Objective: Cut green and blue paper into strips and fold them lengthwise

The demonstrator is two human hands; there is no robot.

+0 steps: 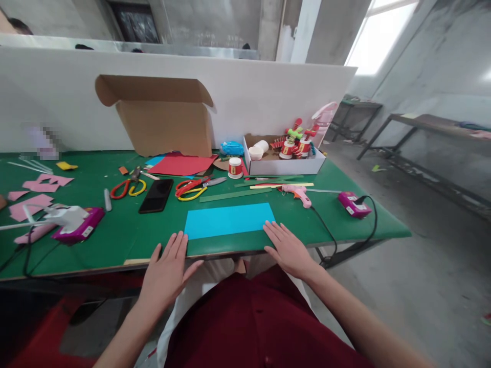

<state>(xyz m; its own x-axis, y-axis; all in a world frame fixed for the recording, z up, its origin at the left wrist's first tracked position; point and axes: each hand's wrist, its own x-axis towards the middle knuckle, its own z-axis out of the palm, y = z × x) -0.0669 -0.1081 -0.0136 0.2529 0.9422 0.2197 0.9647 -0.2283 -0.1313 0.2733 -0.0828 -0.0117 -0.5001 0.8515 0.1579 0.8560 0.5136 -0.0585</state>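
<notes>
The blue sheet [229, 220] lies between both hands' fingers [177, 244].

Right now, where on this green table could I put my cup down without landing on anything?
Bare green lies between the black phone and the purple glue-gun stand, left of the blue sheet, and at the right corner of the table, past the magenta adapter. The strip behind the sheet, with scissors and the white box, is crowded.
</notes>
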